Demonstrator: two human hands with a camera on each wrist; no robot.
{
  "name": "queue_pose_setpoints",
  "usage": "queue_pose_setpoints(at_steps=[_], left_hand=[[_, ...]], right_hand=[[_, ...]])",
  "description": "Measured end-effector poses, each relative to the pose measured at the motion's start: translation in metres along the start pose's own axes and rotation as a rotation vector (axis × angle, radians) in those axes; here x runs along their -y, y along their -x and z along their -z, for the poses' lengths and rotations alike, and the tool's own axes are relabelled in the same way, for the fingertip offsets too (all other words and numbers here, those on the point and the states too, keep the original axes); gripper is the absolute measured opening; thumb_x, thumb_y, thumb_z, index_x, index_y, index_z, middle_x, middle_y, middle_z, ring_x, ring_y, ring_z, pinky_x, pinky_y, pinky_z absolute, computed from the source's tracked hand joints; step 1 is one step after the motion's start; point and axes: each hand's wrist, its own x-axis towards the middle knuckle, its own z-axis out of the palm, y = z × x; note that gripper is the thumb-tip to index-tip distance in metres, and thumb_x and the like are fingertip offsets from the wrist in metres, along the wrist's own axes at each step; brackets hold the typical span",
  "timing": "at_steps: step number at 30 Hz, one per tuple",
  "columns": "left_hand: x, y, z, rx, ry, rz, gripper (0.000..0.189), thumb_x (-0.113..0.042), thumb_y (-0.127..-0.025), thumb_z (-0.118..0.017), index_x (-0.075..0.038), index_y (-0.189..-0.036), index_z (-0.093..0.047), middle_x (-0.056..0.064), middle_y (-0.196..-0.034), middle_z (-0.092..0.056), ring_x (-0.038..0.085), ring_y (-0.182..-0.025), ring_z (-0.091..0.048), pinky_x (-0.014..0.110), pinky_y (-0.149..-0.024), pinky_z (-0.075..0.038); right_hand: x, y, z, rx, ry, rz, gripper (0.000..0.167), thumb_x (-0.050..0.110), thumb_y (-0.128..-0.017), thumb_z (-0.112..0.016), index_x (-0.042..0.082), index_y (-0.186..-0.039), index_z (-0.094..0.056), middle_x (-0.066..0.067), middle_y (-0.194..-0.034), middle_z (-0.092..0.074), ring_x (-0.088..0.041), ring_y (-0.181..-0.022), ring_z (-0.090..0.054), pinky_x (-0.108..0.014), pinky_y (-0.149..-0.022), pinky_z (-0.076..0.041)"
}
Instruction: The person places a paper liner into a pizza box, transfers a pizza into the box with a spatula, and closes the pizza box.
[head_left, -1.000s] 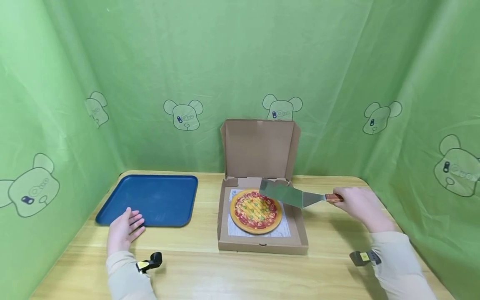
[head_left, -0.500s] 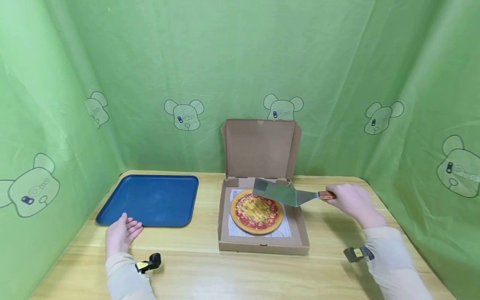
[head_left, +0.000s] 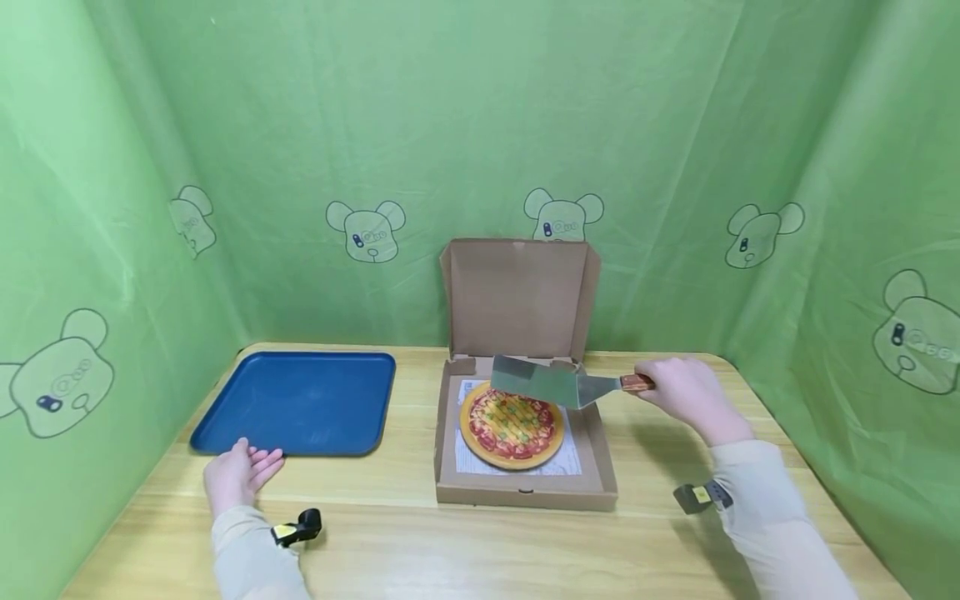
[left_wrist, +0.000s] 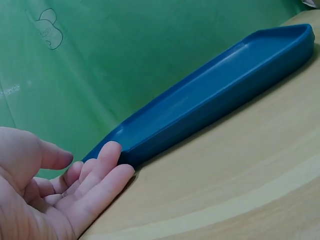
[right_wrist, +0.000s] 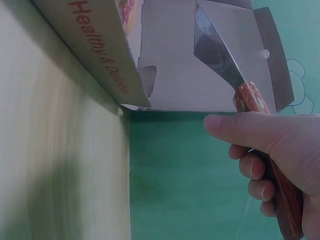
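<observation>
Bright head view, dimmer wrist views, soft shadows on tabletop [head_left: 405,537].

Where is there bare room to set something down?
The wooden table is bare between the blue tray and the cardboard pizza box, and in front of the box. The tray's surface is bare too, with the left hand at its near edge. The box is crowded: pizza inside, spatula above, right hand alongside.

Room between tray [head_left: 307,400] and box [head_left: 525,497]; lid [head_left: 519,296] seemingly blocks rear.
</observation>
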Motion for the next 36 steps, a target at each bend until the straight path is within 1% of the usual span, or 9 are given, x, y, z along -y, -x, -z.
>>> queue_pose_setpoints(at_steps=[5, 11, 16, 22, 24, 26, 29, 33, 36], left_hand=[[-0.001, 0.001, -0.001, -0.029, 0.001, 0.027, 0.032, -0.025, -0.106, -0.031, 0.004, -0.114, -0.044, 0.001, -0.069, -0.063, 0.01, -0.066, -0.071, 0.029, -0.078, -0.061], [0.0, -0.002, 0.0, -0.011, -0.021, 0.039, 0.026, -0.021, -0.106, -0.03, 0.002, -0.104, -0.044, 0.0, -0.064, -0.064, 0.008, -0.061, -0.069, 0.026, -0.073, -0.061], [0.001, -0.004, -0.001, -0.012, -0.045, 0.034, 0.025, -0.017, -0.105, -0.03, 0.004, -0.103, -0.044, 0.001, -0.059, -0.063, 0.008, -0.058, -0.068, 0.026, -0.068, -0.061], [0.002, -0.008, -0.001, -0.058, -0.068, 0.011, 0.033, -0.014, -0.103, -0.037, 0.015, -0.111, -0.05, 0.003, -0.052, -0.062, 0.011, -0.049, -0.067, 0.025, -0.06, -0.061], [0.001, -0.008, -0.001, -0.028, -0.085, 0.014, 0.039, -0.013, -0.103, -0.034, 0.02, -0.119, -0.046, 0.003, -0.052, -0.062, 0.01, -0.05, -0.067, 0.025, -0.061, -0.061], [0.0, -0.007, 0.0, 0.022, -0.108, 0.025, 0.046, -0.014, -0.104, -0.03, 0.023, -0.132, -0.034, 0.001, -0.055, -0.063, 0.008, -0.052, -0.067, 0.024, -0.063, -0.061], [-0.002, -0.007, 0.001, 0.083, -0.124, 0.04, 0.052, -0.015, -0.105, -0.025, 0.027, -0.136, -0.024, 0.002, -0.058, -0.063, 0.008, -0.057, -0.067, 0.025, -0.066, -0.061], [-0.003, -0.007, 0.002, 0.084, -0.127, 0.045, 0.048, -0.016, -0.106, -0.025, 0.026, -0.121, -0.041, 0.003, -0.059, -0.064, 0.01, -0.057, -0.068, 0.027, -0.066, -0.062], [-0.003, -0.006, 0.002, 0.07, -0.128, 0.043, 0.044, -0.016, -0.106, -0.026, 0.022, -0.114, -0.047, 0.003, -0.059, -0.064, 0.011, -0.057, -0.068, 0.027, -0.066, -0.062]], right_hand=[[0.002, -0.004, 0.002, -0.001, -0.006, -0.003, 0.034, 0.025, -0.078, -0.079, 0.019, -0.063, -0.049, 0.005, -0.059, -0.055, -0.017, -0.052, -0.05, -0.04, -0.049, -0.042], [0.004, -0.007, 0.003, -0.003, -0.009, 0.003, 0.03, 0.025, -0.078, -0.079, 0.021, -0.065, -0.052, 0.007, -0.061, -0.057, -0.014, -0.053, -0.048, -0.037, -0.052, -0.039], [0.007, -0.009, 0.004, -0.002, -0.005, 0.009, 0.03, 0.024, -0.077, -0.079, 0.022, -0.065, -0.052, 0.008, -0.061, -0.057, -0.011, -0.054, -0.048, -0.035, -0.055, -0.037], [0.012, -0.013, 0.005, 0.017, -0.007, 0.014, 0.03, 0.025, -0.077, -0.08, 0.022, -0.065, -0.053, 0.009, -0.06, -0.057, -0.011, -0.053, -0.047, -0.032, -0.054, -0.034], [0.013, -0.016, 0.004, 0.021, -0.002, 0.018, 0.03, 0.026, -0.078, -0.08, 0.022, -0.065, -0.053, 0.009, -0.06, -0.058, -0.01, -0.053, -0.048, -0.032, -0.054, -0.034], [0.015, -0.018, 0.004, 0.02, 0.003, 0.023, 0.03, 0.026, -0.078, -0.08, 0.023, -0.065, -0.053, 0.008, -0.061, -0.058, -0.01, -0.053, -0.048, -0.031, -0.054, -0.034], [0.018, -0.02, 0.003, 0.009, 0.006, 0.036, 0.03, 0.026, -0.078, -0.08, 0.022, -0.065, -0.053, 0.009, -0.06, -0.057, -0.01, -0.053, -0.047, -0.032, -0.053, -0.033], [0.023, -0.023, 0.002, -0.008, 0.0, 0.054, 0.031, 0.025, -0.077, -0.08, 0.022, -0.064, -0.052, 0.009, -0.059, -0.057, -0.01, -0.052, -0.047, -0.032, -0.053, -0.033], [0.027, -0.026, 0.001, -0.004, -0.008, 0.062, 0.032, 0.024, -0.078, -0.08, 0.022, -0.064, -0.051, 0.009, -0.059, -0.057, -0.01, -0.053, -0.047, -0.031, -0.054, -0.033]])
